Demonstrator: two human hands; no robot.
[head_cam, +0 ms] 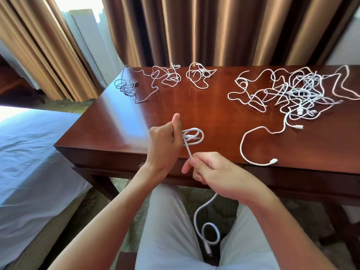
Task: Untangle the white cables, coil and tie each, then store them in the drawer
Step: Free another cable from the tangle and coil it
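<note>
My left hand (164, 142) grips a small coil of white cable (194, 137) just above the desk's front edge, thumb pointing up. The same cable runs down to my right hand (210, 172), which pinches it, and its free end hangs in a loop (209, 230) over my lap. A big tangle of white cables (296, 92) lies at the right of the wooden desk (120, 121). One loose white cable (253, 145) curves near the front right. The drawer front (116, 160) under the desk edge is closed.
Three small loosely bundled cables lie along the back: a greyish cable (128, 84), a second bundle (167, 76) and a third bundle (198, 75). Brown curtains (194, 30) hang behind the desk. A bed with a pale sheet (33, 152) stands at the left.
</note>
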